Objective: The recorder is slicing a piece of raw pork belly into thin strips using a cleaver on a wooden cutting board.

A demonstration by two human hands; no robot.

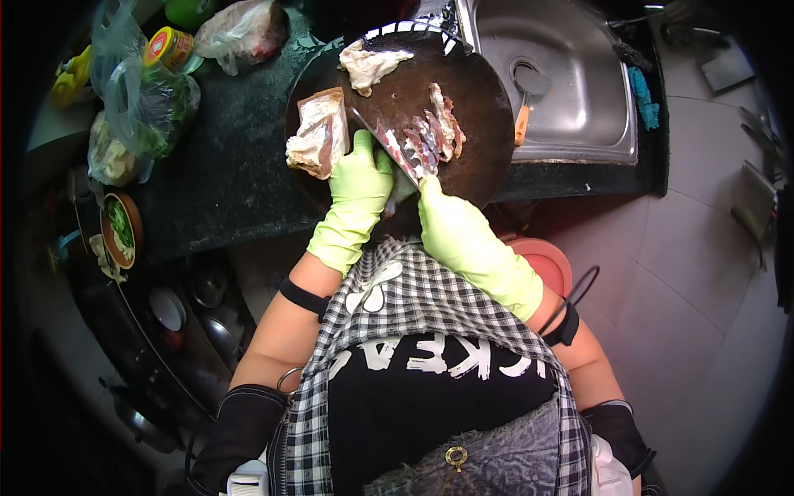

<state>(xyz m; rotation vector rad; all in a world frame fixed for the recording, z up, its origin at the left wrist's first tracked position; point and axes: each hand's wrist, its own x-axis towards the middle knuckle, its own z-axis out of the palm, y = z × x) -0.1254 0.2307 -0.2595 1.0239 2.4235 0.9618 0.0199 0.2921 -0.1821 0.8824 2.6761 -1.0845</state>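
My right hand (456, 223), in a yellow-green glove, is closed around the handle of a kitchen knife (386, 146). Its blade slants up and left across a round, dark wooden chopping board (490, 124). Right of the blade lie several cut strips of reddish, fatty meat (425, 139). My left hand (360, 186), gloved alike, is beside the blade with its fingers pointing forward; what lies beneath its fingers is mostly hidden. A thick slab of meat with rind (322, 127) sits left of that hand. Farther back on the board is a pale, fatty piece (372, 67).
A steel sink (577, 80) with an orange-handled spatula (522, 121) is at the right. Bagged greens (164, 105), a yellow jar (170, 48) and bagged meat (242, 31) stand left on the dark counter (229, 155). A bowl of chopped greens (121, 229) sits near its left end.
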